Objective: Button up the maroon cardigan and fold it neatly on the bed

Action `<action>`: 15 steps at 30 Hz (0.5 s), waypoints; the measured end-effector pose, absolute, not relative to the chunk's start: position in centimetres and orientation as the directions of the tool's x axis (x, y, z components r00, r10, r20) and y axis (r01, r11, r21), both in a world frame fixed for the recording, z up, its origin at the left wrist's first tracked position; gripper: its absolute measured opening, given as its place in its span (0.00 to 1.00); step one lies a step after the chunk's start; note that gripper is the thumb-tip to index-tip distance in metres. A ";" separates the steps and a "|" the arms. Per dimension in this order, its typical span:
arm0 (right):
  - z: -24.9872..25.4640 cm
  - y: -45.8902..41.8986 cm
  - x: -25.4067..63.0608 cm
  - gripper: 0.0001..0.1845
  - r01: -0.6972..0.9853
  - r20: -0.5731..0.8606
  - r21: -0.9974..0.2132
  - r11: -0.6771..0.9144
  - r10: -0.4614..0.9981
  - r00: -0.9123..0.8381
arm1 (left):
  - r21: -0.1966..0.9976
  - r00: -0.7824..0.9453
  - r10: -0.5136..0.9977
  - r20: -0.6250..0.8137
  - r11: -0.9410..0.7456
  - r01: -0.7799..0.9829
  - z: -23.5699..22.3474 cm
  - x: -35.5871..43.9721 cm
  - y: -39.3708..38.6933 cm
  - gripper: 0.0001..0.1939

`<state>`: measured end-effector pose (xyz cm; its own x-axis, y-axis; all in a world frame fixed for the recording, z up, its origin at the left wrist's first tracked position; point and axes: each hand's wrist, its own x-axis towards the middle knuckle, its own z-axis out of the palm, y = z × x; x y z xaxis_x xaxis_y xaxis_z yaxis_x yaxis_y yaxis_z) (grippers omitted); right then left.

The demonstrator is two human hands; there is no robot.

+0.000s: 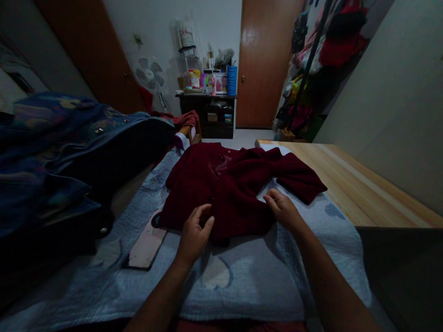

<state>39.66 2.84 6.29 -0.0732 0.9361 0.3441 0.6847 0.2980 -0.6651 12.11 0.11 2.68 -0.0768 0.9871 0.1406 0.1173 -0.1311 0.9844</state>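
A dark maroon button-front top [238, 189] lies spread on a blue-grey cloth [249, 286], its neck opening at the far side and one sleeve stretched to the right. My left hand [196, 233] is at the near edge of the top, thumb and curled fingers apart, with nothing visible between them. At the right side edge, my right hand [283, 210] pinches the fabric between thumb and fingers. A phone with a pale pink back [148, 244] lies on the cloth, left of my left hand, its upper end touching the top's edge.
Denim clothing [62, 133] is heaped along the left. A wooden board surface [360, 180] extends to the right. Farther back stand a fan [149, 73], a dark cabinet [207, 117] with items on it, a brown door [266, 64] and hanging bags [341, 48].
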 end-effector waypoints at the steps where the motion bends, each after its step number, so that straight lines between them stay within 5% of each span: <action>1: 6.2 2.8 40.1 0.11 0.684 0.348 -0.664 0.302 0.935 -0.076 | 0.968 -0.094 0.977 0.190 -0.170 0.184 2.2 11.9 0.3 0.16; 5: 5.6 2.8 41.1 0.09 0.684 0.294 -0.688 0.241 0.955 -0.041 | 0.896 -0.083 0.941 0.328 -0.283 0.342 0.9 12.0 0.4 0.15; 15: 4.0 3.4 41.8 0.08 0.560 0.214 -0.820 0.118 0.971 0.109 | 0.886 -0.069 0.940 0.335 -0.289 0.363 -1.2 12.2 0.7 0.12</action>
<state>41.83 3.38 3.95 0.1095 0.9706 0.2143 0.5605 0.1178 -0.8198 12.16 0.73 -1.24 -0.0692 0.9397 0.3348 0.3632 -0.2889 0.8858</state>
